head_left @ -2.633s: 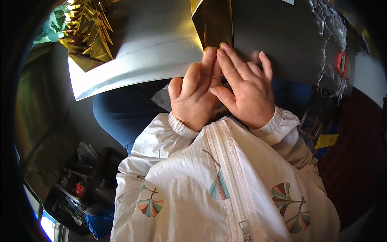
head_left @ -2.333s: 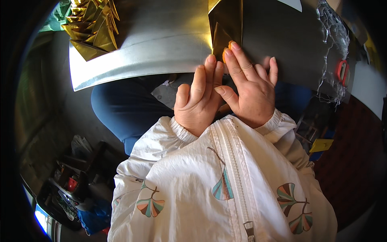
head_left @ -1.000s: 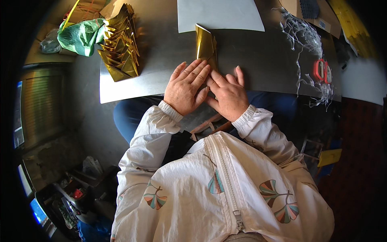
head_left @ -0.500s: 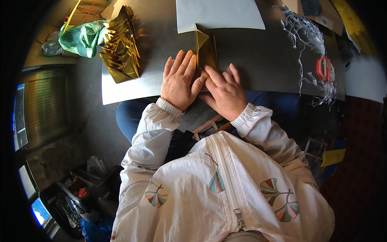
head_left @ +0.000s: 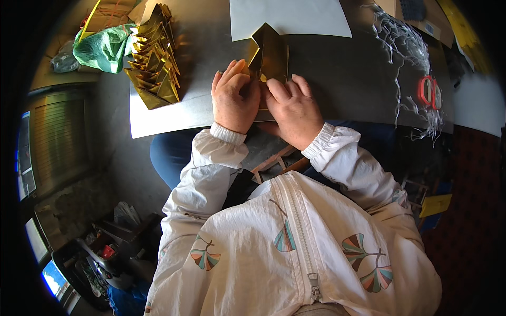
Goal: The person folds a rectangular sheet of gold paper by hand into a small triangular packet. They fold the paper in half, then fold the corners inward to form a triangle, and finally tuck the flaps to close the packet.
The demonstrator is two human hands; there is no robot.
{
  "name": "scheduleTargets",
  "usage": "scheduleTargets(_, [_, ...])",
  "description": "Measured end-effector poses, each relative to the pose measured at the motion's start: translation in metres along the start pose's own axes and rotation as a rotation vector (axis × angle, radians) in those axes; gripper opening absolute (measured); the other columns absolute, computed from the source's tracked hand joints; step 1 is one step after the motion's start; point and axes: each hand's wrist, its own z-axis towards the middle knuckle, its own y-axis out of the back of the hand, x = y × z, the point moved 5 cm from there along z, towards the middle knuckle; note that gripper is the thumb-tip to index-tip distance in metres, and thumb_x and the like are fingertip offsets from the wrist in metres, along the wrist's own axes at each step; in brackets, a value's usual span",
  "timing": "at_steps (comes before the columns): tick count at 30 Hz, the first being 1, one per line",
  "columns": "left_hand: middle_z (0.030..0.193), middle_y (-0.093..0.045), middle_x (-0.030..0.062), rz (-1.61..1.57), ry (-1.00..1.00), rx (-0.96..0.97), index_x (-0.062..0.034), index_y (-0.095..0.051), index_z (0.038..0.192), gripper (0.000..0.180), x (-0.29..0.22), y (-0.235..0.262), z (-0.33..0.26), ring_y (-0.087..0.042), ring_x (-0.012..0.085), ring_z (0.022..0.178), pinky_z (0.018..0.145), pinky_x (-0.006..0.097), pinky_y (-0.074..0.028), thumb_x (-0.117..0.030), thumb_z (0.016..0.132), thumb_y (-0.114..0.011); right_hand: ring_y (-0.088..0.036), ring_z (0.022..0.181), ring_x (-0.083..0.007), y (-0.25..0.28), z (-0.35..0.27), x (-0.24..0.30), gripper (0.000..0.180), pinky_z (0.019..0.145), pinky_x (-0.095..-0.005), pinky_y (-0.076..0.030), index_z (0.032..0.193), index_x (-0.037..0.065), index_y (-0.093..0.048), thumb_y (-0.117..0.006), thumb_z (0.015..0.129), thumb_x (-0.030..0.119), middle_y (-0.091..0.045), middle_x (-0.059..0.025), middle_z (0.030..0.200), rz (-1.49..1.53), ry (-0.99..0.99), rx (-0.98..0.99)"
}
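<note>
A folded sheet of shiny gold paper [head_left: 275, 55] stands partly raised from the dark tabletop in front of me, its far end pointed. My left hand [head_left: 233, 102] has curled fingers at the paper's near left edge, thumb and index finger pinching there. From the right, my right hand [head_left: 296, 109] closes on the near end with bent fingers. The fingers hide the paper's near end. To the left lies an overlapping row of folded gold paper pieces [head_left: 154, 68], with pointed ends.
A white sheet [head_left: 290, 18] lies at the table's far side. Red-handled scissors [head_left: 429, 92] and tangled white string [head_left: 403, 45] are at the right. Behind the gold row sits a green plastic bag [head_left: 105, 50]. A cardboard box [head_left: 387, 6] stands at the far right.
My left hand has gone from lying flat with fingers stretched to curled and pinching. The right fingers have bent inward. The gold paper's near part has opened up and its tip has shifted.
</note>
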Motion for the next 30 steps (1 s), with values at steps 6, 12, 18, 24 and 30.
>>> scheduleTargets(6, [0.118, -0.067, 0.0148, 0.019, -0.062, -0.026, -0.0034, -0.068, 0.084, 0.008, -0.004, 0.001, -0.002, -0.059, 0.0328, 0.119, 0.104, 0.049, -0.038, -0.01, 0.08, -0.069, -0.055, 0.1, -0.0223, -0.006, -0.002, -0.001, 0.054, 0.105, -0.0455, -0.035, 0.109, 0.005, -0.064, -0.083, 0.065, 0.029, -0.046, -0.0062, 0.122, 0.003, -0.009, -0.116])
scheduleTargets(12, [0.12, -0.065, 0.0168, 0.055, -0.176, 0.092, -0.0003, -0.069, 0.103, 0.025, -0.014, 0.004, -0.009, -0.057, 0.034, 0.121, 0.106, 0.048, -0.038, -0.018, 0.085, -0.066, -0.054, 0.102, -0.0231, -0.007, -0.006, -0.006, 0.054, 0.106, -0.0467, -0.035, 0.112, 0.007, -0.063, -0.083, 0.066, 0.026, -0.044, -0.0058, 0.125, 0.043, -0.022, -0.112])
scheduleTargets(18, [0.134, -0.057, 0.0192, 0.105, -0.318, 0.312, 0.0008, -0.06, 0.126, 0.05, -0.014, 0.007, -0.007, -0.047, 0.0348, 0.132, 0.109, 0.047, -0.035, -0.037, 0.094, -0.059, -0.055, 0.098, -0.0209, -0.005, -0.006, -0.006, 0.044, 0.105, -0.0462, -0.034, 0.109, 0.009, -0.065, -0.078, 0.071, 0.027, -0.047, -0.0055, 0.121, 0.086, -0.004, -0.15])
scheduleTargets(24, [0.145, -0.048, 0.0142, 0.227, -0.457, 0.475, -0.0024, -0.052, 0.136, 0.068, -0.008, 0.007, 0.002, -0.039, 0.0308, 0.139, 0.112, 0.047, -0.03, -0.056, 0.095, -0.045, -0.057, 0.102, -0.0195, -0.009, -0.012, -0.006, 0.051, 0.109, -0.0454, -0.032, 0.115, 0.006, -0.064, -0.079, 0.072, 0.028, -0.047, -0.0074, 0.128, 0.079, 0.08, -0.103])
scheduleTargets(30, [0.151, -0.04, 0.0115, 0.399, -0.523, 0.58, -0.0066, -0.046, 0.143, 0.081, -0.005, 0.003, 0.003, -0.032, 0.0289, 0.143, 0.115, 0.047, -0.024, -0.068, 0.09, -0.04, -0.061, 0.092, -0.0176, -0.006, -0.016, -0.008, 0.057, 0.108, -0.044, -0.035, 0.124, 0.003, -0.06, -0.077, 0.074, 0.027, -0.054, -0.0116, 0.126, 0.069, 0.117, -0.172])
